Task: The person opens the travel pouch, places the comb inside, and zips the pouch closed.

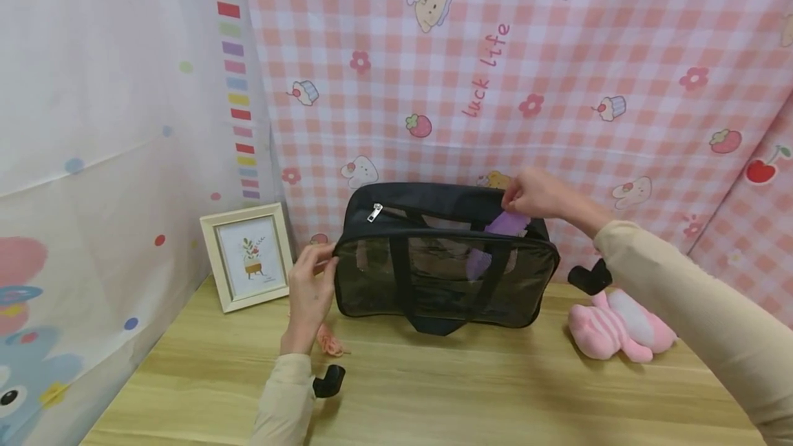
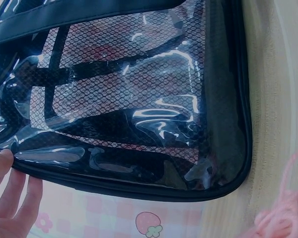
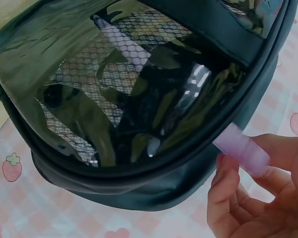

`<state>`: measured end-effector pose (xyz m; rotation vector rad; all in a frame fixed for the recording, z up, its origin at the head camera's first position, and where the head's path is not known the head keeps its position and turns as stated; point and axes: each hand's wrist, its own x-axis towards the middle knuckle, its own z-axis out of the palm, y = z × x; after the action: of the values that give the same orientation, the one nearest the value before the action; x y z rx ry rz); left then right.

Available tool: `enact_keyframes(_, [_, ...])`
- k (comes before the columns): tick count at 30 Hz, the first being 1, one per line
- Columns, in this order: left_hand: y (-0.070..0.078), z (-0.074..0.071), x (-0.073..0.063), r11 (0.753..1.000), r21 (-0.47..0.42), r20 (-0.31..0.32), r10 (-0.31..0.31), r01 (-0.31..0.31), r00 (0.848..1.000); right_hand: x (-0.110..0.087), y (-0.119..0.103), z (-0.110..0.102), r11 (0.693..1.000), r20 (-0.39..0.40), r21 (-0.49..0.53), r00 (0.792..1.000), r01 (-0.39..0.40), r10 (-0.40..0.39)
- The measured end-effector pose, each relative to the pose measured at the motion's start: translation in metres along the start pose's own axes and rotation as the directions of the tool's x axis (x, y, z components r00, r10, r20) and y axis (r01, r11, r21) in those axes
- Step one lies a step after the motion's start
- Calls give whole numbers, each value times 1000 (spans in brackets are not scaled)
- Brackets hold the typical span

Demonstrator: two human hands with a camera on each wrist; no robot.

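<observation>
A black zip bag (image 1: 368, 284) with see-through panels and black handles stands on the table, its top zipper partly open around the silver zipper pull (image 1: 375, 213). My left hand (image 1: 312, 291) pinches the bag's upper left edge, thumb on one side and fingers on the other. At the right end of the opening, my right hand (image 1: 540, 195) pinches a purple, flat, narrow item (image 3: 242, 149) between thumb and fingers. The item's lower part shows through the clear panel, inside the bag; its exact kind cannot be told.
A framed plant picture (image 1: 248, 260) stands left of the bag. Coiled pink cord (image 1: 330, 343) lies beside my left wrist. A pink plush toy (image 1: 619, 325) lies on the wooden table (image 1: 446, 391) at the right. Behind hangs a pink checked cloth (image 1: 384, 26).
</observation>
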<state>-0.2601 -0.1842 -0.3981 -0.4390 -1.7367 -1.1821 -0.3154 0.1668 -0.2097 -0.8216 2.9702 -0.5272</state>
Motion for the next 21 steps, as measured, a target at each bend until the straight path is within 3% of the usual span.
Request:
enact_keyframes(6, [24, -4, 6, 1000, 9, 4, 0, 0, 1000, -3, 7, -1, 998, 0, 49, 999, -34, 34])
enact_keyframes(16, [24, -5, 5, 1000, 10, 0, 0, 0, 1000, -5, 10, -6, 988, 10, 154, 1000, -7, 6])
enact_keyframes(21, [25, -5, 5, 1000, 11, 6, 0, 0, 1000, -1, -2, -5, 984, 36, 175, 999, -43, 38])
